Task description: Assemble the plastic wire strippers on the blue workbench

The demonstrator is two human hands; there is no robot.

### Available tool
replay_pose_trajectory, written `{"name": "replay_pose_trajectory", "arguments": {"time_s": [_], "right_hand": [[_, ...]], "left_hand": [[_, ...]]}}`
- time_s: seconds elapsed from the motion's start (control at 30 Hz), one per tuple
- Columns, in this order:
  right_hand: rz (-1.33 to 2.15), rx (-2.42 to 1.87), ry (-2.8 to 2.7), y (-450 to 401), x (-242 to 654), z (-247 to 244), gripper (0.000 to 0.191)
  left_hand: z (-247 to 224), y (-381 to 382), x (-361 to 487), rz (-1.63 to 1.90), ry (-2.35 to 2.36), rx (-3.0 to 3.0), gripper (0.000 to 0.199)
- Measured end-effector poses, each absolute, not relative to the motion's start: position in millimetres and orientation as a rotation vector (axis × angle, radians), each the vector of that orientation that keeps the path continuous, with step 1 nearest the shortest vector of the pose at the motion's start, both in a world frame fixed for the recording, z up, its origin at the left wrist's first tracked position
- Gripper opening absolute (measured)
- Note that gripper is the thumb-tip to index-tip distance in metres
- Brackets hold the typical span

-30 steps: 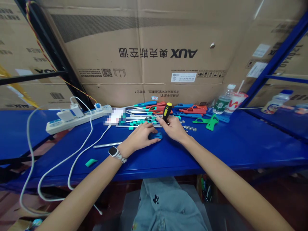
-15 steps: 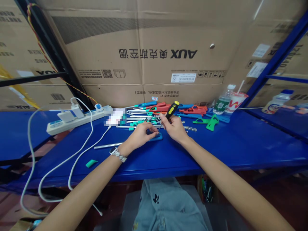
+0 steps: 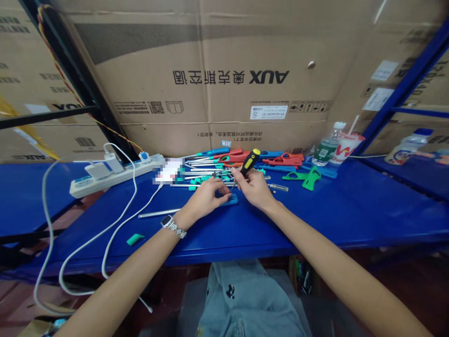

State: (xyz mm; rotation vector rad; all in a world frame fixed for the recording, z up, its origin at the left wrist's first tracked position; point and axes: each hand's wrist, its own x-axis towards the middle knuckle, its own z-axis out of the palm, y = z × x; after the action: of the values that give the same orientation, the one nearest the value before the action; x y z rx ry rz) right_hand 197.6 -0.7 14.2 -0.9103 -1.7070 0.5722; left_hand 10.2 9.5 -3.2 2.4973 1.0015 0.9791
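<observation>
My right hand [image 3: 255, 187] is wrapped round a black and yellow screwdriver [image 3: 249, 162], which leans with its tip pointing down to the left. The tip meets a blue plastic handle [image 3: 230, 200] lying on the table. A thin metal tube [image 3: 159, 213] runs out to the left, in line with that handle. My left hand [image 3: 209, 196] is closed in a pinch beside the screwdriver tip, against the blue handle. Whatever is between its fingertips is too small to make out. Behind both hands lie several metal rods with green pieces [image 3: 199, 179].
Red handles [image 3: 285, 160] and green plastic parts [image 3: 310, 178] lie at the back right, near a water bottle [image 3: 324, 152] and a cup [image 3: 345, 149]. On the left are a power strip [image 3: 87, 186], white cables [image 3: 135, 220] and a loose green piece [image 3: 134, 239]. Cardboard [image 3: 224, 51] stands behind.
The view has shifted slightly. Both hands stay at the blue handle, and the screwdriver's position is nearly the same.
</observation>
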Motion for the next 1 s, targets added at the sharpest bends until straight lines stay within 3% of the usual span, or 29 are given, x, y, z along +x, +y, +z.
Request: {"name": "replay_pose_trajectory", "arguments": {"time_s": [0.37,0.5,0.7,1.0], "right_hand": [[0.438,-0.861,-1.882,-4,193,13,0.035],[0.41,-0.939,-1.815,1,199,14,0.041],[0.445,-0.988,-1.723,9,208,15,0.048],[0.468,-1.018,-1.813,9,206,13,0.05]], "left_hand": [[-1,7,11,0.932,1.012,2.603,0.009],[-1,6,13,0.957,1.008,2.58,0.011],[0,7,8,0.954,1.01,2.573,0.033],[-2,9,3,0.707,1.057,2.623,0.034]]}}
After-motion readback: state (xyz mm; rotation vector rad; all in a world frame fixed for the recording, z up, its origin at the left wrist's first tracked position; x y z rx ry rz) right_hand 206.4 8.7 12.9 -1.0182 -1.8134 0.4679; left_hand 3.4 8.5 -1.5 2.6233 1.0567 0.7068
